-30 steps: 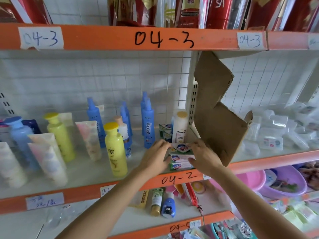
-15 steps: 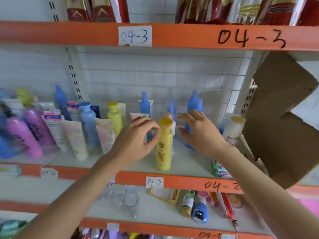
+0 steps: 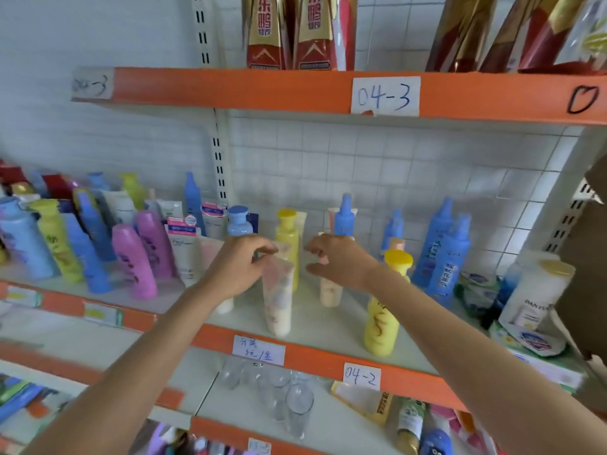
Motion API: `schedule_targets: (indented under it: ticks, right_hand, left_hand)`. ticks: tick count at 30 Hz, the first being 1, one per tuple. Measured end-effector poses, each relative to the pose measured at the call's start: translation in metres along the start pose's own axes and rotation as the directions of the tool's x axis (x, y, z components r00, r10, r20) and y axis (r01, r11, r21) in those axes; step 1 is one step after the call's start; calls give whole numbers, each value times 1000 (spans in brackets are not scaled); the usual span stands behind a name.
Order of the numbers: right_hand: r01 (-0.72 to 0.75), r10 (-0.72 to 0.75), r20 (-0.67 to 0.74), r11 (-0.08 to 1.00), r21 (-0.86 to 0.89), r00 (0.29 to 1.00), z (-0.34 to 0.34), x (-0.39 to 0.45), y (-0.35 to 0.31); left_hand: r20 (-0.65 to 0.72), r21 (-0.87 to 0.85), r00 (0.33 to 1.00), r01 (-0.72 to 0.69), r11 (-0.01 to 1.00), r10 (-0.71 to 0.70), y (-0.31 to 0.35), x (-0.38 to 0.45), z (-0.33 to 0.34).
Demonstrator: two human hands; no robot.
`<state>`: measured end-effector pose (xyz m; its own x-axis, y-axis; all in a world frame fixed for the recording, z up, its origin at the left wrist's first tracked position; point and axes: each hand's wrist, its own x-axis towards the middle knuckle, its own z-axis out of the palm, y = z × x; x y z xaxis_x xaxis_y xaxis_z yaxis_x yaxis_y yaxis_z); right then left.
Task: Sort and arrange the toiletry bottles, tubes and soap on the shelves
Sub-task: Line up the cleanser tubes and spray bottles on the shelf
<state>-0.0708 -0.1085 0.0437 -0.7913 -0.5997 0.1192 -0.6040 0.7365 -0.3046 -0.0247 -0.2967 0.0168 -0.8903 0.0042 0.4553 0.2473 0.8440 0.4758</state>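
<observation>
Right at the front of the middle shelf [image 3: 328, 326], a pale tube [image 3: 277, 297] with pink and blue blotches stands on its cap, near the orange edge. The left hand [image 3: 238, 269] pinches its flat top end between thumb and curled fingers, the forearm reaching up from the lower left. The right hand [image 3: 338, 259] hovers just to the right of it, thumb and fingers bent and apart as if around a gap, holding nothing; whether it touches the peach tube [image 3: 330, 292] standing behind it is hard to tell.

Two yellow bottles stand close by: one [image 3: 289, 244] just behind the pinched tube, one [image 3: 384, 310] nearer the front on the right, partly crossed by the right forearm. Further right, two tall blue spray bottles [image 3: 445, 254] stand side by side, then a white bottle with a gold cap [image 3: 535, 290] and wrapped soap bars [image 3: 532, 339] at the shelf edge. To the left, two pink bottles [image 3: 141, 254] lean among blue and yellow ones. On the shelf below sits a cluster of clear glasses [image 3: 282, 392], too blurred to count.
</observation>
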Motion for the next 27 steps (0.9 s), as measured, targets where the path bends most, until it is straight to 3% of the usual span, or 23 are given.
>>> schedule_targets:
  ticks: [3,9,18,27]
  right_hand:
    - [-7,4,30,996,92,1000,19,11,-16]
    - [-87,87,-6,996,2,996,35,25,-24]
    - [-315,316,-4,943,-111,949,10,-3,13]
    - [-310,318,17,935,-173,948,7,-1,10]
  left_hand:
    - [-15,-70,1000,-17,997,16,-7,2,-2]
    - [-50,-17,998,-39,999,38,-20,24,-10]
    - [112,166,991,-87,982,69,-33,41,6]
    - [106,130,988,-121,984,107,-40,49,10]
